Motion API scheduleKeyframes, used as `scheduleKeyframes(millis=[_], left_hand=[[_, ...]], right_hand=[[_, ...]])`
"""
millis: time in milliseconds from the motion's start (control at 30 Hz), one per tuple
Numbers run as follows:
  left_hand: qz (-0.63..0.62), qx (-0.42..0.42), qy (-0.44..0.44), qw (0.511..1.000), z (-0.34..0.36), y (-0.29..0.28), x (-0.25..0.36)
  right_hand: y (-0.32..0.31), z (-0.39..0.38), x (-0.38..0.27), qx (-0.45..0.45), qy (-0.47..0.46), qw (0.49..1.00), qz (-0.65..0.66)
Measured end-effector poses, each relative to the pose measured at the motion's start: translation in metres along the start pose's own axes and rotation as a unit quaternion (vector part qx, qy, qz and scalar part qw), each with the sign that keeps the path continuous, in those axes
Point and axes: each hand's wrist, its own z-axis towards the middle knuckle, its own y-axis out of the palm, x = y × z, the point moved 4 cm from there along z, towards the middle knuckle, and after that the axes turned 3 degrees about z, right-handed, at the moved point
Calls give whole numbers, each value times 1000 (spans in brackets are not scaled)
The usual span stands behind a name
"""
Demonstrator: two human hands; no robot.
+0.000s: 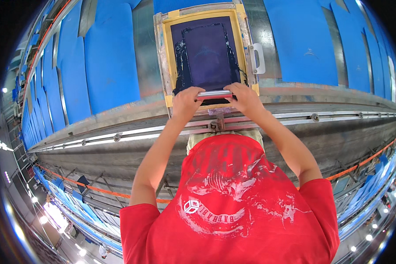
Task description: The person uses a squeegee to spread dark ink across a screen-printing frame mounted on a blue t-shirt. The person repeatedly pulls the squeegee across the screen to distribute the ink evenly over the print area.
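Note:
My left hand [188,100] and my right hand [244,100] grip the two ends of a silver-and-red squeegee bar [214,94], lying crosswise at the near end of a screen printing frame [166,53]. The frame has yellow tape along its inner border and a dark purple mesh [207,57] with a faint pale emblem. Dark, glossy ink [180,53] is smeared down both sides of the mesh and near the bar. A white handle [257,58] is fixed to the frame's right side. The squeegee's blade is hidden.
Blue sheets [108,57] lie in rows along the long table on both sides of the frame. A metal rail [163,130] runs along its near edge. Behind me stand another long rack [66,193] with blue sheets and, far off at lower left, a small figure of a person [103,251].

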Motion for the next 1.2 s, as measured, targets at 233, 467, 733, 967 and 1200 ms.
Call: scheduleKeyframes(millis=[233,467,733,967,1200], left_hand=[[1,-321,-37,946,80,12,-51],[-23,-182,-20,983,204,-54,-71],[140,95,-6,986,212,-42,-51],[177,125,77,973,88,6,-24],[133,110,85,981,11,13,-12]], right_hand=[[11,70,67,-293,168,935,111],[-57,205,67,-201,120,972,35],[-44,202,65,98,43,990,-92],[-5,63,30,126,34,990,-60],[-2,13,16,15,-26,999,-15]])
